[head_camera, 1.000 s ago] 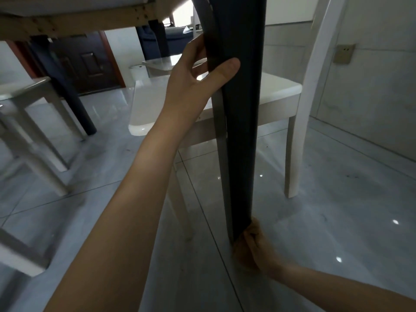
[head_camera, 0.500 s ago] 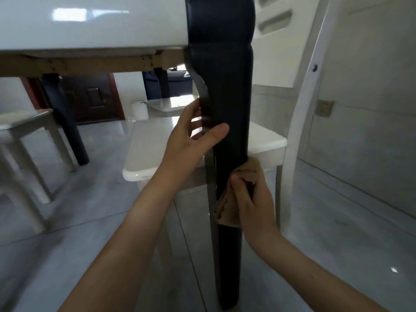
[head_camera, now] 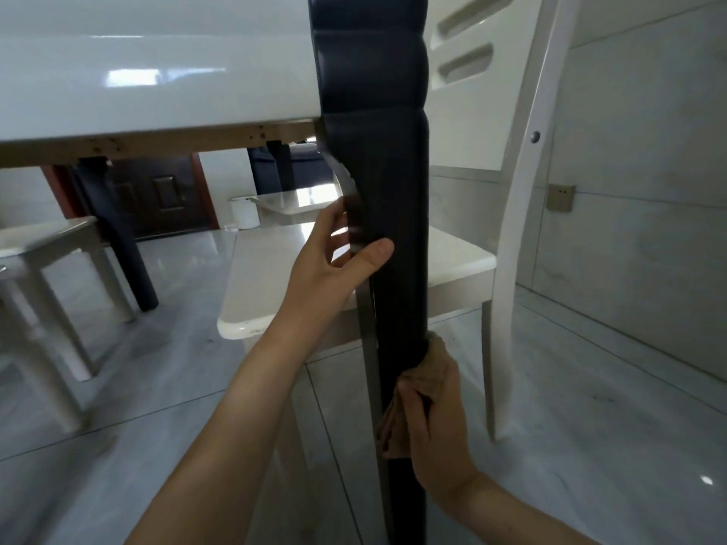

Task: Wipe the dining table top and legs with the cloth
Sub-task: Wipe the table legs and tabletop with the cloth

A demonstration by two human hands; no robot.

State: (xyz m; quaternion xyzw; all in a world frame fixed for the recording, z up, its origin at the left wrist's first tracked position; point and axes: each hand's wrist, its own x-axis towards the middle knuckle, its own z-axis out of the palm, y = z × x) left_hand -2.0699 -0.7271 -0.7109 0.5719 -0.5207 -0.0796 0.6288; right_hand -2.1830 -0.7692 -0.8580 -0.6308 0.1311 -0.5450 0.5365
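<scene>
A dark table leg (head_camera: pixel 397 198) runs down the middle of the head view, under the glossy white table edge (head_camera: pixel 157 84). My left hand (head_camera: pixel 334 265) grips the leg at mid height, thumb across its front and fingers behind. Lower down, my right hand (head_camera: pixel 436 430) presses a brown cloth (head_camera: pixel 417 387) against the leg's front and right side. The leg's foot is out of view.
A white chair (head_camera: pixel 523 214) stands just behind the leg, its seat (head_camera: pixel 267 285) tucked under the table. Another white chair (head_camera: pixel 51 277) is at the left. A second dark table leg (head_camera: pixel 126 249) stands further back. Glossy grey floor tiles (head_camera: pixel 590 426) lie all around; a tiled wall (head_camera: pixel 649 190) is on the right.
My right hand with the cloth rose from the foot of the leg to mid height, then slid a little down. The view lifted, showing the table edge. My left hand kept its grip.
</scene>
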